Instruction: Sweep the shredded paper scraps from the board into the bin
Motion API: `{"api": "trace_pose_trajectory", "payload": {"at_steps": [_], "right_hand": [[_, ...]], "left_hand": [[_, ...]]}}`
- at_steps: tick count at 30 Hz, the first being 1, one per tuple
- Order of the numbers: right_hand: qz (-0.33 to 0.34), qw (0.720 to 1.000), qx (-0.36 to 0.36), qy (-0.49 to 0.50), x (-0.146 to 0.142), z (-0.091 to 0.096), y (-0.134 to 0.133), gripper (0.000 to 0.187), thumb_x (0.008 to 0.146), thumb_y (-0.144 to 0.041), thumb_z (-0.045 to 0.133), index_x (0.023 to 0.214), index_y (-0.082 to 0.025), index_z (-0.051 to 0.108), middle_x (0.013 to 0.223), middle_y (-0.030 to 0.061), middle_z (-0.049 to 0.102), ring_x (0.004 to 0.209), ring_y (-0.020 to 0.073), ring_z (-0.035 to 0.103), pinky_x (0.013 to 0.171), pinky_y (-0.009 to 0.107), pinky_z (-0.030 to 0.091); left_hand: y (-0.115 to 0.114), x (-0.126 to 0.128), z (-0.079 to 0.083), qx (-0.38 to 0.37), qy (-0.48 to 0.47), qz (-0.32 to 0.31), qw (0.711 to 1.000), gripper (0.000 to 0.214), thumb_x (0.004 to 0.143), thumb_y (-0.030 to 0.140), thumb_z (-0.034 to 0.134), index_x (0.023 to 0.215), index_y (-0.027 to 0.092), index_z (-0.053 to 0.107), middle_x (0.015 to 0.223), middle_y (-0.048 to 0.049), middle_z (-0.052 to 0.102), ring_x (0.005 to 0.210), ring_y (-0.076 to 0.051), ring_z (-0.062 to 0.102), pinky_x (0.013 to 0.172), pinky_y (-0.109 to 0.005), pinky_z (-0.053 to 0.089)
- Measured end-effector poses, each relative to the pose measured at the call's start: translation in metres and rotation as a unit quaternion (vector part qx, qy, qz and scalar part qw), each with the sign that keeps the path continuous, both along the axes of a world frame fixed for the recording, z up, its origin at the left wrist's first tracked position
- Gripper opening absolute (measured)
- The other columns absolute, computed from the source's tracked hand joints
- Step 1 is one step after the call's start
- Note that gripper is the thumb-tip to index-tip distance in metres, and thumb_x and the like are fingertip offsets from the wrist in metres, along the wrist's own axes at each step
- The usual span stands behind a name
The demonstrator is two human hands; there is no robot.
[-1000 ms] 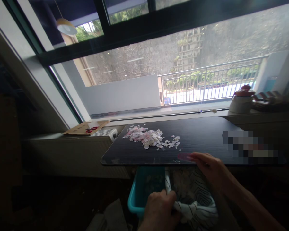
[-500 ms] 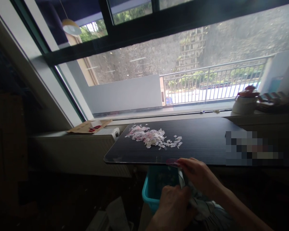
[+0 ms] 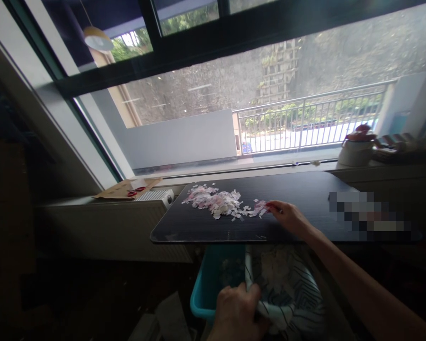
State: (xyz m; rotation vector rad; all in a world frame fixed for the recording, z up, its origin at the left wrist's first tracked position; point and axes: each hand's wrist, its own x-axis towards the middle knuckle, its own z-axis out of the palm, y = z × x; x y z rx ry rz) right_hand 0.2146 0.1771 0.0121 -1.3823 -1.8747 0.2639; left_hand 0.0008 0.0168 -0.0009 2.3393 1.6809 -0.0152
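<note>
The right hand [image 3: 291, 219] reaches over the front edge of the table [image 3: 291, 187], fingertips pinched together on a see-through pink card [image 3: 261, 205]. The card lies at the right end of the paper bits [image 3: 220, 203], over the loose ones. Some of the bits show through or just around it.

The left hand [image 3: 237, 308] is below the front edge, clamped on the rim of a striped bag [image 3: 308, 289]. Pale scraps [image 3: 275, 270] lie inside the bag. Just left of it is a teal bin [image 3: 200, 310], with small pieces dimly visible at its bottom; whether the bag stands in the bin or beside it, I cannot tell.

On the table, the main heap of bits spreads from near the back left corner toward the middle, and a thin scatter runs on to the card. The right end of the table carries a blurred patch [image 3: 367, 215].

Past the back left corner, a brown sheet [image 3: 108, 192] and red scissors [image 3: 131, 193] lie on the sill by a radiator [image 3: 110, 232]. Beyond the back right corner stands a pale pot [image 3: 355, 154] with a red lid [image 3: 362, 134].
</note>
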Motion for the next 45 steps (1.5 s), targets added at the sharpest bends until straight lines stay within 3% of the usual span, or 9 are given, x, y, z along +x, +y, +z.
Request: {"api": "trace_pose_trajectory", "payload": {"at_steps": [5, 11, 16, 23, 27, 33, 37, 42, 45], "right_hand": [[-0.015, 1.0, 0.009, 0.004, 0.008, 0.002, -0.024, 0.032, 0.084, -0.033, 0.047, 0.104, -0.022, 0.07, 0.08, 0.0023, 0.073, 0.064, 0.0152, 0.062, 0.063, 0.026, 0.047], [-0.055, 0.998, 0.018, -0.016, 0.015, 0.003, -0.01, 0.033, 0.084, -0.03, 0.046, 0.105, -0.021, 0.07, 0.081, 0.0038, 0.074, 0.066, 0.0165, 0.063, 0.064, 0.027, 0.047], [-0.043, 0.999, -0.014, -0.004, 0.017, 0.0, -0.014, 0.031, 0.083, -0.029, 0.047, 0.102, -0.022, 0.07, 0.077, 0.0019, 0.073, 0.066, 0.0158, 0.064, 0.065, 0.027, 0.048], [0.0, 0.999, -0.038, 0.017, 0.001, 0.012, -0.028, 0.03, 0.081, -0.028, 0.049, 0.1, -0.022, 0.071, 0.075, 0.0012, 0.073, 0.065, 0.0154, 0.064, 0.061, 0.025, 0.046], [-0.024, 0.999, -0.021, -0.038, -0.01, 0.013, -0.041, 0.032, 0.081, -0.032, 0.049, 0.102, -0.022, 0.071, 0.073, 0.0027, 0.072, 0.062, 0.0164, 0.062, 0.058, 0.026, 0.044], [0.027, 0.999, -0.042, 0.02, -0.015, 0.006, -0.051, 0.032, 0.083, -0.034, 0.049, 0.102, -0.021, 0.07, 0.081, 0.0026, 0.074, 0.066, 0.016, 0.064, 0.062, 0.025, 0.046], [0.02, 0.998, -0.055, 0.025, -0.02, 0.002, -0.054, 0.032, 0.083, -0.035, 0.049, 0.102, -0.021, 0.07, 0.08, 0.0021, 0.074, 0.065, 0.0161, 0.064, 0.063, 0.027, 0.047], [0.082, 0.991, -0.085, 0.058, -0.032, -0.003, -0.061, 0.031, 0.084, -0.037, 0.051, 0.104, -0.024, 0.07, 0.084, 0.0009, 0.074, 0.071, 0.0165, 0.065, 0.067, 0.026, 0.049], [0.067, 0.993, -0.08, 0.06, -0.036, -0.005, -0.066, 0.031, 0.085, -0.037, 0.049, 0.104, -0.023, 0.07, 0.083, 0.0016, 0.073, 0.071, 0.017, 0.065, 0.068, 0.027, 0.049]], "left_hand": [[-0.011, -0.006, -0.001, 0.015, -0.008, 0.032, 0.999, 0.018, 0.074, 0.033, 0.063, 0.089, 0.023, 0.062, 0.093, -0.0027, 0.067, 0.085, -0.022, 0.062, 0.071, -0.028, 0.041], [-0.012, -0.007, -0.004, 0.013, -0.026, 0.031, 0.999, 0.018, 0.074, 0.032, 0.065, 0.089, 0.023, 0.062, 0.093, -0.0013, 0.066, 0.086, -0.02, 0.061, 0.071, -0.027, 0.04], [-0.011, -0.007, -0.002, 0.016, -0.019, 0.031, 0.999, 0.015, 0.074, 0.028, 0.063, 0.088, 0.023, 0.061, 0.091, -0.0009, 0.065, 0.085, -0.02, 0.061, 0.07, -0.027, 0.039], [-0.014, -0.003, 0.006, 0.012, -0.015, 0.03, 0.999, 0.013, 0.075, 0.028, 0.062, 0.087, 0.022, 0.06, 0.091, -0.0014, 0.064, 0.083, -0.019, 0.06, 0.068, -0.026, 0.038], [-0.011, -0.006, -0.001, 0.026, -0.033, -0.001, 0.999, 0.014, 0.076, 0.031, 0.062, 0.086, 0.022, 0.059, 0.089, -0.0017, 0.065, 0.082, -0.02, 0.061, 0.067, -0.026, 0.039], [-0.003, 0.002, -0.005, 0.055, -0.04, -0.071, 0.995, 0.015, 0.076, 0.034, 0.062, 0.085, 0.022, 0.058, 0.084, -0.0014, 0.065, 0.079, -0.021, 0.062, 0.067, -0.028, 0.041], [0.001, 0.007, -0.003, 0.056, -0.044, -0.077, 0.994, 0.017, 0.075, 0.036, 0.062, 0.083, 0.022, 0.057, 0.082, -0.0014, 0.066, 0.077, -0.022, 0.063, 0.064, -0.028, 0.041], [0.0, 0.006, -0.005, 0.064, -0.051, -0.078, 0.994, 0.015, 0.076, 0.035, 0.061, 0.083, 0.023, 0.057, 0.081, -0.0008, 0.066, 0.076, -0.022, 0.063, 0.064, -0.028, 0.041], [0.0, 0.006, -0.004, 0.065, -0.049, -0.073, 0.994, 0.015, 0.075, 0.035, 0.061, 0.082, 0.023, 0.057, 0.08, -0.001, 0.065, 0.076, -0.022, 0.063, 0.064, -0.028, 0.041]]}}
